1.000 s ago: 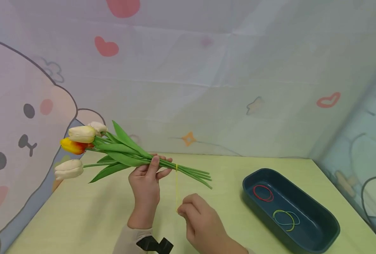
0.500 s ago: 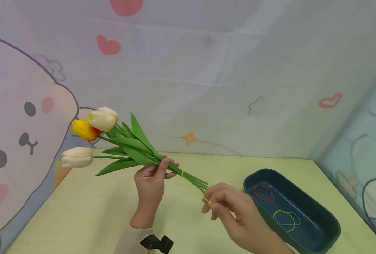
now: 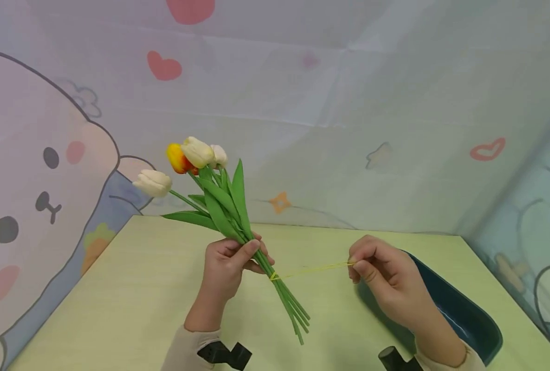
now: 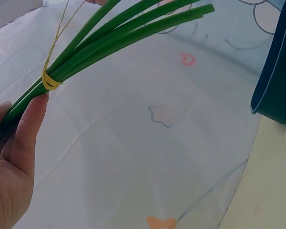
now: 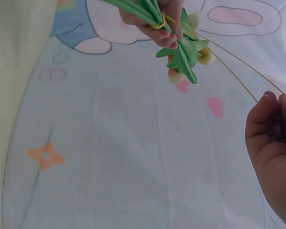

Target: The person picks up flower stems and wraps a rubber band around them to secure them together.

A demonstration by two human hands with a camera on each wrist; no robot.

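A bunch of tulips (image 3: 223, 206), white blooms plus one yellow-orange, leans up and left above the table. My left hand (image 3: 230, 265) grips its green stems (image 4: 86, 52) just below the leaves. Round the stems, right by the left fingertips, a yellow rubber band (image 4: 49, 81) is wound in several turns. Its free loop stretches taut to my right hand (image 3: 390, 283), which pinches the end between thumb and fingers. In the right wrist view, two strands of the rubber band (image 5: 233, 71) run from the stems to the right hand (image 5: 276, 148).
A dark blue tray (image 3: 465, 314) stands at the table's right, partly hidden behind the right hand and forearm. The pale yellow table (image 3: 163, 299) ends at a printed cloth backdrop (image 3: 302, 129) at the back.
The bunch has swung more upright, its stem ends turning downward. My right hand has moved right and up, from below the stems and past their ends, drawing the rubber band out sideways.
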